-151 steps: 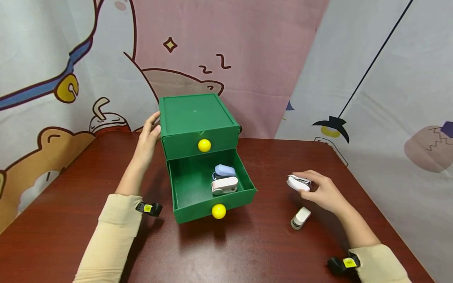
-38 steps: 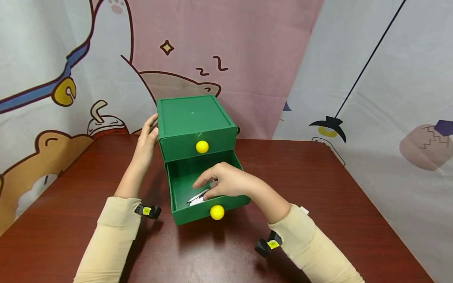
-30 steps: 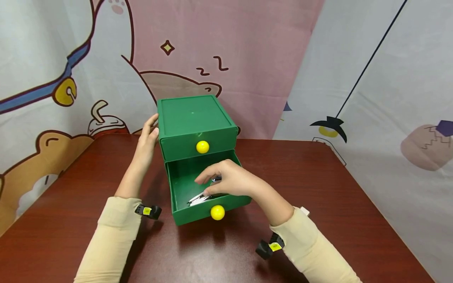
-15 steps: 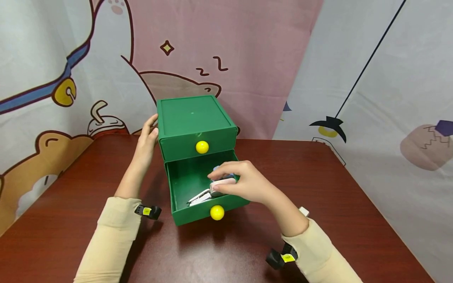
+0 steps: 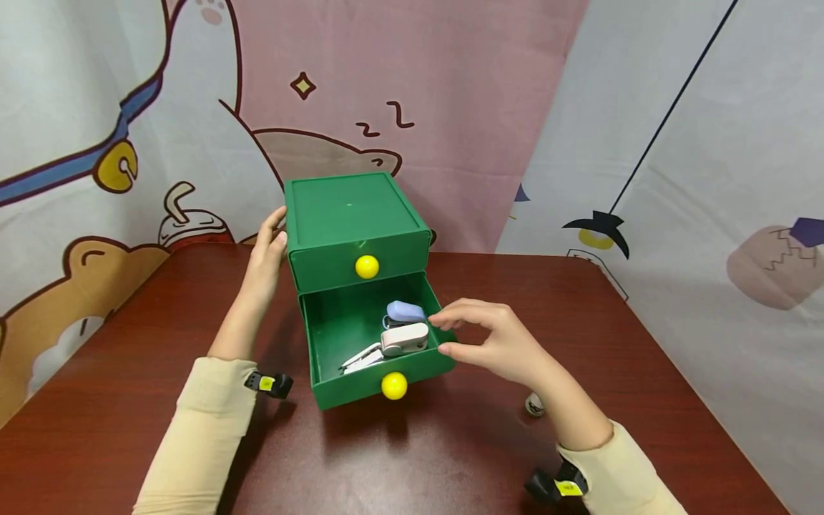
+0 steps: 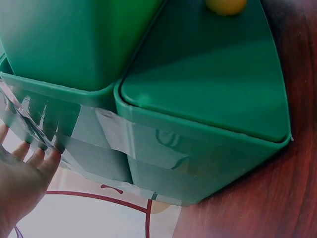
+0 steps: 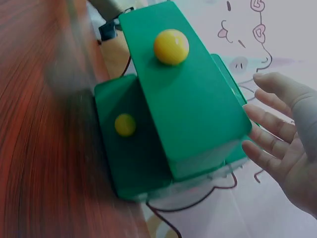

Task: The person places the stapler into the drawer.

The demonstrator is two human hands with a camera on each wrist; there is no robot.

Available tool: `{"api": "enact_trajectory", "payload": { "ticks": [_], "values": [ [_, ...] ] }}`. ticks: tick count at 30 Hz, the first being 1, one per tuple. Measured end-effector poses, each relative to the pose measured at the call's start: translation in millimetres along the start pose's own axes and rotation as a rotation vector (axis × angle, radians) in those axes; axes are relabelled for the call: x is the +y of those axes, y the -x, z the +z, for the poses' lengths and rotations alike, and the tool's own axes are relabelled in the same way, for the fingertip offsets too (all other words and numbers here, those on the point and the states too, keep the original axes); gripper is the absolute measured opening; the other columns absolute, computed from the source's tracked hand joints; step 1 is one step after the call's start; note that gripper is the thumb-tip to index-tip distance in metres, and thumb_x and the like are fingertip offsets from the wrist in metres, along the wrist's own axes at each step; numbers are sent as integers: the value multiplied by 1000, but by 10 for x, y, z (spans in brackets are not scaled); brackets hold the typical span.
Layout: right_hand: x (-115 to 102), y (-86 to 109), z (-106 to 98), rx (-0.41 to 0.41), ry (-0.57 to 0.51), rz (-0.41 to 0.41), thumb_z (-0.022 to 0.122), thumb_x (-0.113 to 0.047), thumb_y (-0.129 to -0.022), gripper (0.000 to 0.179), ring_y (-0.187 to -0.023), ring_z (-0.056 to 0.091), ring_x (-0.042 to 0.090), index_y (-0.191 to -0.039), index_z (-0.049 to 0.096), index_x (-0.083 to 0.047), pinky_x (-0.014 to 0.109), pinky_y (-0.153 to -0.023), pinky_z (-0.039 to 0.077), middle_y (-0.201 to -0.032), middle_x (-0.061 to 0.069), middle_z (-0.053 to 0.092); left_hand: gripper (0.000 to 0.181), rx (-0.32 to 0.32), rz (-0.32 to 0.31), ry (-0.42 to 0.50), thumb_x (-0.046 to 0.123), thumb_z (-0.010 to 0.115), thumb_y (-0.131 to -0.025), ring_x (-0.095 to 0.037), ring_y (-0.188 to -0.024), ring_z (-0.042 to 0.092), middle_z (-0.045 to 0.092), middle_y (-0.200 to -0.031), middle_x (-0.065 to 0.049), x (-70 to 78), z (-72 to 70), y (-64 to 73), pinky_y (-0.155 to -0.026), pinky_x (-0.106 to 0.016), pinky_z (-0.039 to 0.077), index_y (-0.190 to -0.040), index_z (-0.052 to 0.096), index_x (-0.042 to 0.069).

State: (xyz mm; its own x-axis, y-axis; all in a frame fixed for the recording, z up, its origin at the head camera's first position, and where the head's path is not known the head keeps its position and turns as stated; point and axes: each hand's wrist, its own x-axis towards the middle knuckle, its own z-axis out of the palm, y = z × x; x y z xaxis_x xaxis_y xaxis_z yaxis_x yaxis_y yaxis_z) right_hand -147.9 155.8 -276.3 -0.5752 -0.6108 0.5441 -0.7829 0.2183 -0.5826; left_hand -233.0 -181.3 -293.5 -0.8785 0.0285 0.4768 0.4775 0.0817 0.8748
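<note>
A green two-drawer box (image 5: 350,214) stands on the table, its lower drawer (image 5: 335,397) pulled out. My left hand (image 5: 262,265) has its fingers against the box's left side, and the left wrist view shows the fingertips there. Inside the drawer lie a blue mini stapler (image 5: 405,312), a white one (image 5: 405,339) in front of it, and a white and silver mini stapler (image 5: 363,358) toward the front left. Just off the drawer's right edge hovers my right hand (image 5: 496,336), thumb and fingers spread apart with nothing between them.
A small object with a round glassy end (image 5: 534,405) sits on the brown table (image 5: 450,443), mostly hidden behind my right forearm. A yellow knob (image 5: 394,385) juts from the lower drawer front. A cartoon-print curtain (image 5: 483,107) hangs behind the table.
My right hand brought the white and silver mini stapler from the right into the drawer and let go. It then moved back out rightward, uncovering the staplers. My left hand stays on the box.
</note>
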Motion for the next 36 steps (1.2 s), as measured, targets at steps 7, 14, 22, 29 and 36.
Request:
{"api": "enact_trajectory", "payload": {
  "ticks": [7,14,22,29,36],
  "values": [
    [106,221,-177,-3,61,81,74,-1,-71,37,-91,56,17,-106,63,-5,28,-76,46,-101,0,61,54,-3,-8,-11,25,33,-94,-27,-128,21,20,-142,-18,8,1,4,-101,-50,16,-143,19,8],
    [245,437,-355,-63,87,194,75,-8,-72,41,-99,53,18,-111,61,-8,26,-81,42,-108,5,58,54,0,-7,2,28,33,-94,-26,-127,23,20,-141,-17,7,4,14,-101,-49,16,-143,20,10],
    [436,652,-510,-119,55,251,75,-8,-72,43,-97,52,10,-112,60,-11,27,-78,43,-110,6,57,54,-9,2,5,28,33,-94,-26,-126,24,20,-141,-17,7,13,19,-100,-49,16,-143,19,9],
    [798,897,-657,-197,44,354,75,-16,-72,45,-103,51,13,-115,60,-19,29,-81,41,-114,-1,55,54,-5,1,-10,29,33,-94,-26,-127,23,21,-141,-16,14,9,28,-100,-50,16,-143,20,11],
    [1019,1027,-794,-308,-34,375,73,-13,-75,43,-110,47,16,-116,60,-19,36,-86,39,-117,5,55,54,-4,2,8,28,33,-94,-26,-126,24,21,-141,-17,8,8,19,-101,-49,16,-143,20,10]
  ]
}}
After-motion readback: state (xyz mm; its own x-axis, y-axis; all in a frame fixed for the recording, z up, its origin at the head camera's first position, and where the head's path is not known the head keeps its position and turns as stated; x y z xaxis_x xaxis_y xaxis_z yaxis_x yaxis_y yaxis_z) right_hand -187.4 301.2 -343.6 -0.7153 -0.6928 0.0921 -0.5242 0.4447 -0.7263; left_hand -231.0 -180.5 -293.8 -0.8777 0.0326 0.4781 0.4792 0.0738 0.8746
